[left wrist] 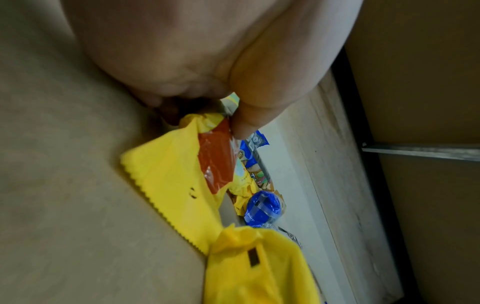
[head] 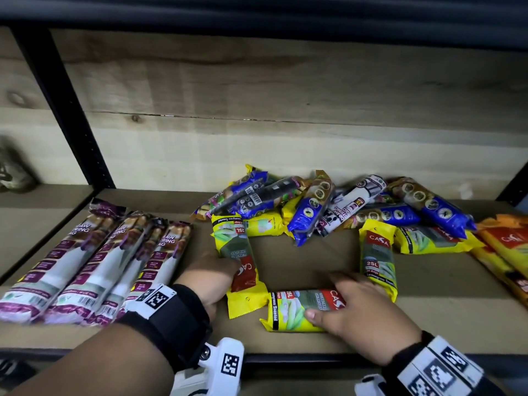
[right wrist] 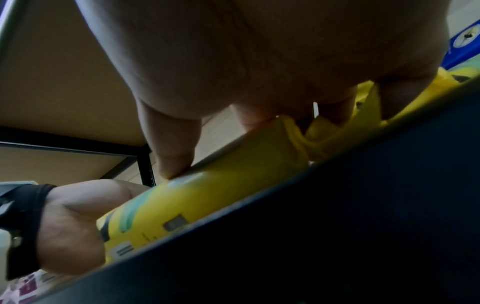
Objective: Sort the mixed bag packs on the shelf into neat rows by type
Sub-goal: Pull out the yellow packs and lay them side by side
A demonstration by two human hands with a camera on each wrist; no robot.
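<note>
Several purple-and-white drawstring packs [head: 94, 267] lie side by side in a row at the left of the shelf board [head: 308, 261]. My left hand [head: 225, 267] [left wrist: 202, 115] grips the near end of a yellow pack [head: 228, 241] [left wrist: 176, 174] that points away from me, thumb on its red label. My right hand [head: 328, 295] [right wrist: 215, 148] holds a second yellow pack [head: 288, 310] [right wrist: 221, 195] lying crosswise near the front edge, thumb on the near side and fingers over the far side. A third yellow pack [head: 377, 258] lies just right of it.
A loose pile of blue, yellow and white packs [head: 311, 207] lies against the back wall. Orange packs [head: 505, 247] lie at the far right. A black upright post [head: 71, 110] stands at the left, and the upper shelf hangs close overhead.
</note>
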